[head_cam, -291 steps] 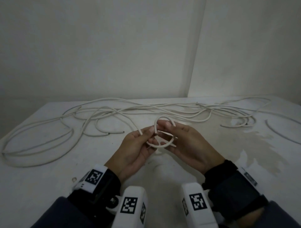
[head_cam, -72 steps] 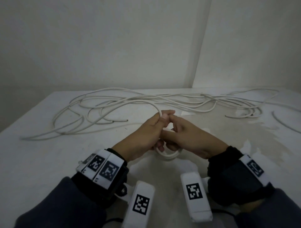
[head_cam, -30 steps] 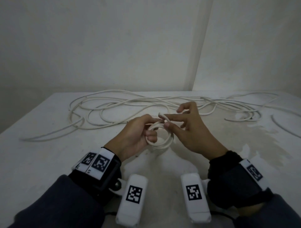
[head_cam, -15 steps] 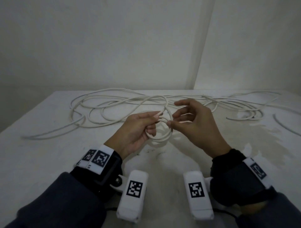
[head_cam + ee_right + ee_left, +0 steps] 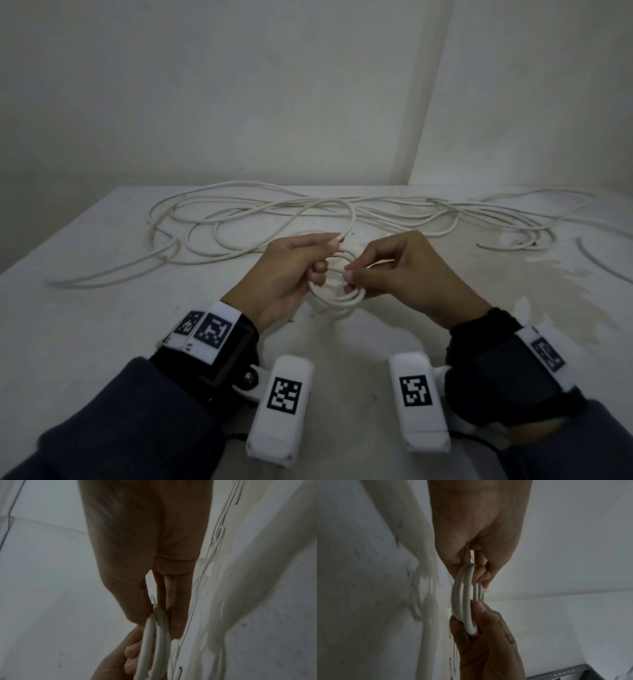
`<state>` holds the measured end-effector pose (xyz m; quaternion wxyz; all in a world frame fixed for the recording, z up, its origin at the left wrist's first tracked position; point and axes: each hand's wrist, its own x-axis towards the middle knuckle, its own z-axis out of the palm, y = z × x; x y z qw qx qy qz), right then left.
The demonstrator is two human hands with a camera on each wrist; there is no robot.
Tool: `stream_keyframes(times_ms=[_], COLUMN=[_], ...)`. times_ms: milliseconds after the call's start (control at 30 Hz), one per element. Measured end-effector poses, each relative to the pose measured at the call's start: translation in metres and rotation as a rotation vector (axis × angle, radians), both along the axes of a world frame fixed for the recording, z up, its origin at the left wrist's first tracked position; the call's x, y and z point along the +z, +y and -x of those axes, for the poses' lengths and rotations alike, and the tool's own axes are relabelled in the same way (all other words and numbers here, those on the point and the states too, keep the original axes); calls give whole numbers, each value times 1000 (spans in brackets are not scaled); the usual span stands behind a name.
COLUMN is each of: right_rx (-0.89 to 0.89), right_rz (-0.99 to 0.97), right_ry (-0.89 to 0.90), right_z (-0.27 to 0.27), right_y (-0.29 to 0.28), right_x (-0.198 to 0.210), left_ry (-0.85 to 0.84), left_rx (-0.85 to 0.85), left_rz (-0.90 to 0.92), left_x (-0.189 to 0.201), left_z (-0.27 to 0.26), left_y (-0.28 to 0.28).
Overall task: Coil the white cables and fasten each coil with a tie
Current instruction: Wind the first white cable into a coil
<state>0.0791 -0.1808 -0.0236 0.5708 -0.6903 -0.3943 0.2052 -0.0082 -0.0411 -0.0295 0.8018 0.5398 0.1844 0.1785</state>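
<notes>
A small coil (image 5: 337, 295) of white cable hangs just above the table between my two hands. My left hand (image 5: 310, 260) grips the coil's left side, its fingers curled through the ring. My right hand (image 5: 356, 274) pinches the coil's right side between thumb and fingers. In the left wrist view the coil (image 5: 464, 599) shows edge-on as several stacked turns, held from above and below. The right wrist view shows the same coil (image 5: 154, 635) with both hands on it. From the coil a strand (image 5: 346, 212) loops back to the loose cable pile. No tie is plain to see.
Loose white cables (image 5: 239, 222) sprawl across the far half of the white table (image 5: 102, 325), reaching the right edge (image 5: 513, 222). A short separate piece (image 5: 596, 263) lies at far right. Two walls meet in a corner behind.
My right hand, open and apart half a second ago, has closed onto the coil's right side. Another loop has joined the coil, and the trailing strand has drawn nearer.
</notes>
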Motion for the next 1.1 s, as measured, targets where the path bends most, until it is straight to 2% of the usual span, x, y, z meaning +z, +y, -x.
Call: stream_keyframes(times_ms=[167,300,400,500,567,667,800,1000,1033,1100], right_rx=[-76,-131,-161,-66,6,-43,-144,-148,-141,-145], right_rz=[-14,-96,-139,-159,-107,-98,-136,-130,-114,-109], right_ry=[-142,-159,-61,79,101,83,73,-43,-52,-72], right_z=[-3,-6,-5,-2,-1,-2,-2,0,-1,-3], right_y=[2,1,0,1,1,-1,-4,-4,-4,-2], right_x=[-2,-1,0,1,2,4,6,9,8,6], left_ry=[82,71,30,-21,-38,-26,-23,-10,-6,3], left_rx=[-37,-94,-80,2,59,38,-86,-291,-284,-216], left_rz=[-263,-354,-414,-538,-604,-623,-511,-1,13,-77], left_x=[6,6,5,5,5,4,5,4,4,3], left_z=[5,5,5,5,3,3,5,8,7,5], left_y=[1,-3,-5,-5,-5,-5,-9,-7,-7,-8])
